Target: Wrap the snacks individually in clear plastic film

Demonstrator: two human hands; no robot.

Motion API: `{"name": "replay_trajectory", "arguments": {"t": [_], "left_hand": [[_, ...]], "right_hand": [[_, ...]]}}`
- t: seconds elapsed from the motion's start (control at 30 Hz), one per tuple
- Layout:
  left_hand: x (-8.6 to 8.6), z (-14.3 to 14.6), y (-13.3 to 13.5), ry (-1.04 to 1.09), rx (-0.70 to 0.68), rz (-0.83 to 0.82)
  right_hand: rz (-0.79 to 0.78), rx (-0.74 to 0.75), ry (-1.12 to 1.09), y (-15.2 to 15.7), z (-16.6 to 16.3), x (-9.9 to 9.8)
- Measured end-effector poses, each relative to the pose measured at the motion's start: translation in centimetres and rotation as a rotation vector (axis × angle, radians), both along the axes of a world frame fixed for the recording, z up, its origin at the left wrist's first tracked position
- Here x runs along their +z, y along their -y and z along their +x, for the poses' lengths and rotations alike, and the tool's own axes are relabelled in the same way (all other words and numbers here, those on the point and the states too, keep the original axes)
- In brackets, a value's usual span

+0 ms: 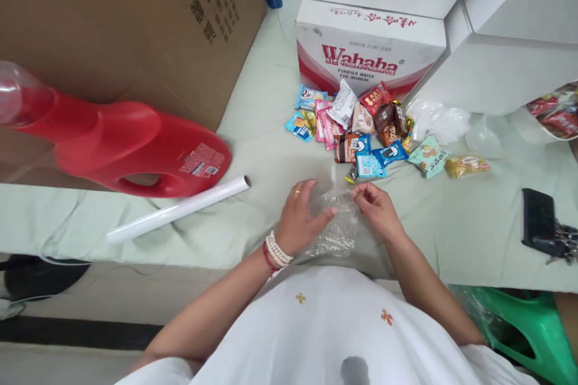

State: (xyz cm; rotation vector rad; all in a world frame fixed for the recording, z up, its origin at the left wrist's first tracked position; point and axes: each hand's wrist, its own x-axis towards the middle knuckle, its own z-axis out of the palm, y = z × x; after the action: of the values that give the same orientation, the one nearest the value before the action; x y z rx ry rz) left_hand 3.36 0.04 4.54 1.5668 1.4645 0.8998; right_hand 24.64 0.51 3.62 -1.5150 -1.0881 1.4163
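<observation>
Head view: gripping clear plastic bag (336, 233) with fingers (327, 213) of left hand (298, 215) and right hand (377, 209); snack packets (361, 129) at twelve o'clock.

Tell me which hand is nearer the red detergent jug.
Left. The left hand lies to the right of the red jug; the right hand is farther off, across the clear plastic bag both pinch.

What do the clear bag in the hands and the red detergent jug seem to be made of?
The clear bag looks like thin, glossy plastic film: it is see-through and crinkled between the left hand and the right hand. The red detergent jug looks like hard, smooth moulded plastic, with a soft sheen and a built-in handle.
</observation>
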Motion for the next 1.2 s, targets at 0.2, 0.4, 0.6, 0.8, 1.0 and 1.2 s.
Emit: {"name": "replay_trajectory", "arguments": {"t": [0.2,0.4,0.6,0.8,1.0,1.2], "left_hand": [[-1.2,2.5,-4.3,0.427,0.109,-0.304],[-3.3,1.6,-6.3,0.508,0.288,-0.409],[-2.5,-1.0,-4.9,0.130,0.508,-0.031],[0.4,-0.5,1.2,-0.149,-0.281,0.279],[-0.9,4.6,4.2,-0.447,-0.622,0.113],[-2.7,4.8,4.0,-0.190,-0.437,-0.133]], "right_hand": [[-0.118,-0.064,-0.089,0.2,0.7,0.6],[-0.253,-0.140,-0.213,0.1,2.0,-0.2],[-0.094,-0.141,0.137,2.9,4.2,-0.1],[-0.159,-0.010,0.207,7.5,5.2,0.1],[-0.167,-0.045,0.184,9.7,4.5,-0.5],[-0.214,-0.088,0.119,11.1,4.6,-0.3]]}}
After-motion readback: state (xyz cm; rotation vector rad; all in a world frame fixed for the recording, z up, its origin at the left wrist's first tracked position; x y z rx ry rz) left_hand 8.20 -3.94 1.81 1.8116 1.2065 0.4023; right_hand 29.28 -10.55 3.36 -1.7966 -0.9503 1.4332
